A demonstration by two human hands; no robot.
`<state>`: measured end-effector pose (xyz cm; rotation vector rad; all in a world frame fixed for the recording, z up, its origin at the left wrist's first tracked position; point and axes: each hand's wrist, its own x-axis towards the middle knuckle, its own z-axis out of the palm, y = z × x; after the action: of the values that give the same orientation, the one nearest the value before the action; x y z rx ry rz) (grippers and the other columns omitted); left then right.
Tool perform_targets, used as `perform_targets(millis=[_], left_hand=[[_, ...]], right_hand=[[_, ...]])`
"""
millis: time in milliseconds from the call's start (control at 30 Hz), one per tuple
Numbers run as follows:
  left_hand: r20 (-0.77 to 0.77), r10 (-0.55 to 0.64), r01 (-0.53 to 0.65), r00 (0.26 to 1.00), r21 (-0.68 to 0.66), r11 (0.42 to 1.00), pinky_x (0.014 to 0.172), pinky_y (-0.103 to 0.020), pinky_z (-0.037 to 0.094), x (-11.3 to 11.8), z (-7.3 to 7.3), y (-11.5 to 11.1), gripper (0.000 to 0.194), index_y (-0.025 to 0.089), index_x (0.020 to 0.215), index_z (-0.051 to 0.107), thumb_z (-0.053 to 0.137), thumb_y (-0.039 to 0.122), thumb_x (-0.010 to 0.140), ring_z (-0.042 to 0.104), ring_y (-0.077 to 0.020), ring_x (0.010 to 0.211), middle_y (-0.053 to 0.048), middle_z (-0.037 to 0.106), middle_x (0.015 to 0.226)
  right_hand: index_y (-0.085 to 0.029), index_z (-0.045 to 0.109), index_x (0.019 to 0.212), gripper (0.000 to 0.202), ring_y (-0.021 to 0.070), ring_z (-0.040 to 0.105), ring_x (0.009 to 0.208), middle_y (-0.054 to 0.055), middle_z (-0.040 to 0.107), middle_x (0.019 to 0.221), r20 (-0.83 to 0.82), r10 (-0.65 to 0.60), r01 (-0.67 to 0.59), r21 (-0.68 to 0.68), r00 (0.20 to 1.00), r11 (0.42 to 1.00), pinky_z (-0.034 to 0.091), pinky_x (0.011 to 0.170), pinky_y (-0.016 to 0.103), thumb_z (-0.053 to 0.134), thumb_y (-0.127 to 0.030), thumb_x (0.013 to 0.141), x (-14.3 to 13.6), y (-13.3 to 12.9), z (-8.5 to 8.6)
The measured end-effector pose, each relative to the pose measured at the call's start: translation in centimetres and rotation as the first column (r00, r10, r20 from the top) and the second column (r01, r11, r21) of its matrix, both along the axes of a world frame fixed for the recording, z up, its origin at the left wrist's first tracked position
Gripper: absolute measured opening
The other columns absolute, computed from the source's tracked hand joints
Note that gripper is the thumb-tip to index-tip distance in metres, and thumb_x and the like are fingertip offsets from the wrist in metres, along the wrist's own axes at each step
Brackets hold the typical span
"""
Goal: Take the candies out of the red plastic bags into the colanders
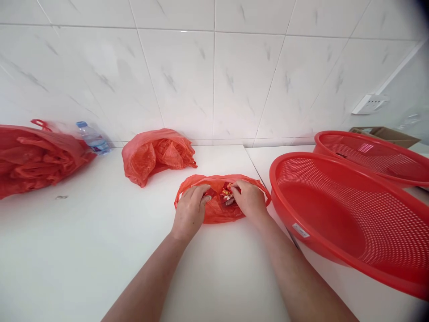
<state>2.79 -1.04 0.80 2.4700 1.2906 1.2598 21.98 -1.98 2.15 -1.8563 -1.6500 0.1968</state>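
Note:
A thin red plastic bag [223, 218] lies on the white tabletop with its mouth spread open towards me. Inside it are small red packets [227, 193] with yellow and white print. My left hand [191, 209] reaches into the left side of the mouth, its thumb and fingers curled together; what they hold is hard to make out. At the right side of the opening, my right hand [250, 199] has its fingertips pinched at the edge of a red packet. The bag's handles loop out around both hands.
A crumpled red bag [159, 154] rests by the tiled wall. Further left are a large bundle of red bags [40, 156] and a water bottle [94, 138]. Two red perforated baskets [318, 214] stand on the right, a cardboard box [389, 134] behind them.

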Motion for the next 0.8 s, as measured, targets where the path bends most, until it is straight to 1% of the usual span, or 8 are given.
perform_targets(millis=[133, 233, 300, 433, 533, 633, 700, 800], left_hand=[[0.015, 0.032, -0.031, 0.999, -0.077, 0.997, 0.080, -0.034, 0.047, 0.4, -0.2, -0.4, 0.025, 0.022, 0.110, 0.049, 0.048, 0.014, 0.087, 0.059, -0.0181, 0.092, -0.004, 0.064, 0.098], [0.079, 0.063, -0.051, 0.995, -0.151, 0.987, 0.080, -0.036, 0.047, 0.4, -0.2, -0.7, 0.023, 0.022, 0.107, 0.048, 0.048, 0.016, 0.086, 0.058, -0.0189, 0.094, -0.004, 0.062, 0.100], [0.140, 0.088, -0.054, 0.986, -0.226, 0.973, 0.080, -0.035, 0.047, 0.4, -0.2, -0.9, 0.023, 0.023, 0.108, 0.047, 0.049, 0.019, 0.085, 0.057, -0.0194, 0.097, -0.005, 0.060, 0.103], [0.246, 0.134, -0.035, 0.960, -0.367, 0.929, 0.076, -0.033, 0.048, 0.4, -0.1, -1.0, 0.025, 0.024, 0.109, 0.046, 0.051, 0.025, 0.085, 0.057, -0.0182, 0.093, -0.004, 0.058, 0.103], [0.281, 0.146, -0.027, 0.949, -0.387, 0.922, 0.076, -0.032, 0.048, 0.2, -0.2, -0.7, 0.031, 0.026, 0.114, 0.046, 0.053, 0.028, 0.084, 0.057, -0.0158, 0.084, -0.001, 0.059, 0.096], [0.290, 0.155, -0.038, 0.944, -0.372, 0.927, 0.076, -0.032, 0.049, -0.1, -0.3, -0.3, 0.038, 0.028, 0.119, 0.047, 0.056, 0.030, 0.082, 0.060, -0.0156, 0.082, 0.001, 0.061, 0.091], [0.292, 0.157, -0.042, 0.944, -0.363, 0.931, 0.078, -0.033, 0.050, -0.4, -0.4, -0.1, 0.039, 0.028, 0.120, 0.049, 0.057, 0.030, 0.082, 0.062, -0.0162, 0.084, 0.000, 0.063, 0.091], [0.286, 0.146, -0.039, 0.947, -0.348, 0.937, 0.079, -0.034, 0.051, -0.8, -0.5, 0.2, 0.035, 0.027, 0.117, 0.053, 0.057, 0.028, 0.082, 0.063, -0.0168, 0.085, -0.001, 0.064, 0.094]], right_hand=[[-0.022, 0.062, 0.076, 0.005, 0.0153, 0.057, 0.080, 0.000, 0.063, 0.086, -0.032, 0.167, -0.168, -0.040, 0.985, 0.985, 0.039, 0.066, 0.026, 0.061, -0.027, 0.077, 0.0, -0.1, 0.1], [-0.022, 0.061, 0.079, 0.020, 0.0170, 0.055, 0.085, 0.000, 0.059, 0.090, -0.006, 0.248, -0.248, -0.108, 0.969, 0.963, 0.039, 0.066, 0.026, 0.072, -0.029, 0.064, 0.3, 0.0, 0.0], [-0.022, 0.060, 0.083, 0.024, 0.0169, 0.054, 0.085, 0.001, 0.057, 0.091, 0.015, 0.263, -0.259, -0.139, 0.965, 0.956, 0.039, 0.065, 0.026, 0.072, -0.025, 0.061, 0.6, 0.1, -0.3], [-0.020, 0.062, 0.084, 0.021, 0.0179, 0.053, 0.087, 0.003, 0.057, 0.094, 0.061, 0.267, -0.255, -0.159, 0.962, 0.954, 0.040, 0.069, 0.027, 0.068, -0.019, 0.064, 0.8, 0.3, -1.1], [-0.019, 0.063, 0.079, 0.016, 0.0188, 0.053, 0.088, 0.004, 0.057, 0.093, 0.051, 0.286, -0.275, -0.161, 0.957, 0.948, 0.040, 0.070, 0.028, 0.069, -0.021, 0.065, 0.6, 0.4, -1.3], [-0.020, 0.064, 0.076, 0.004, 0.0161, 0.054, 0.084, 0.003, 0.058, 0.092, -0.041, 0.343, -0.345, -0.136, 0.938, 0.929, 0.039, 0.068, 0.027, 0.061, -0.023, 0.076, 0.3, 0.3, -1.1], [-0.019, 0.063, 0.071, 0.016, 0.0141, 0.054, 0.079, 0.002, 0.058, 0.088, -0.077, 0.363, -0.369, -0.092, 0.929, 0.925, 0.039, 0.068, 0.027, 0.053, -0.022, 0.083, 0.2, 0.2, -0.8], [-0.019, 0.056, 0.063, 0.027, 0.0128, 0.052, 0.070, 0.001, 0.058, 0.077, -0.116, 0.358, -0.361, -0.004, 0.926, 0.932, 0.038, 0.065, 0.026, 0.044, -0.022, 0.088, 0.0, 0.0, -0.6]])
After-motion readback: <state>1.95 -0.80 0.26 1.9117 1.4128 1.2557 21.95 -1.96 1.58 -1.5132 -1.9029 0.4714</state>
